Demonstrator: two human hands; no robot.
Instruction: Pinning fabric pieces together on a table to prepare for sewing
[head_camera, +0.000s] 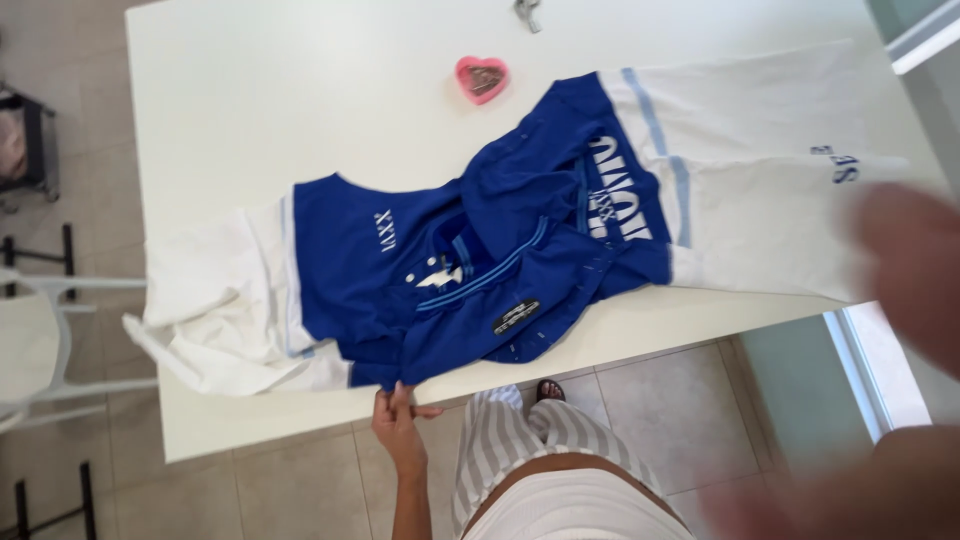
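L hand (397, 420) pinches hem of blue-and-white baseball jersey (480, 260), fingers closed on cloth at white table (250, 90) near edge; jersey lies rumpled, sleeves spread; R hand (915, 275) blurred, raised, grip can't tell; pink heart-shaped dish (482, 79) apart.

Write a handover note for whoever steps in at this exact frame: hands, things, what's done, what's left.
Left hand: pinching the near hem of the blue and white jersey at the table's front edge.
Right hand: raised at the right, close to the camera and blurred; its grip cannot be told, and nothing shows in it.
Jersey: spread across the white table, blue body bunched and creased in the middle, white sleeves out to either side.
Pink heart-shaped dish: behind the jersey, apart from it.
Done: jersey is on the table, roughly spread.
Left: the body is not yet flat or folded.
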